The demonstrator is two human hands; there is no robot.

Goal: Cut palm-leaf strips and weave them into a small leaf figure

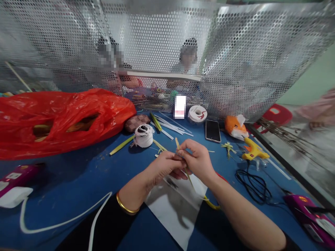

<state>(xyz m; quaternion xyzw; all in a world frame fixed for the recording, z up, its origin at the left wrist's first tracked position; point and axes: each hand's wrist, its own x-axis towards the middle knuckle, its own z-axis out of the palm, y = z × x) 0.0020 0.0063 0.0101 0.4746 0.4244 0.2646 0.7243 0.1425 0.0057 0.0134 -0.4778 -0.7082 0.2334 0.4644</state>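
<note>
My left hand (166, 166) and my right hand (196, 158) meet above a white sheet of paper (180, 212), fingers pinched together. Between them runs a thin yellow-green leaf strip (177, 142); its upper end sticks up past the right fingers and a lower end hangs below. My own fingers hide its middle. Just beyond lie another pale green strip (159, 145) and a ball of white cord (144, 136). A small knotted piece of green strips (228, 149) lies to the right, near a yellow glue gun (254, 150).
A red plastic bag (110, 104) fills the left back. White strips (170, 124), a white spool (197, 113), a phone (213, 131) and an orange-and-white object (235, 127) line the back. Cables run to purple power strips (309, 216). Behind a perforated screen (157, 38) people sit.
</note>
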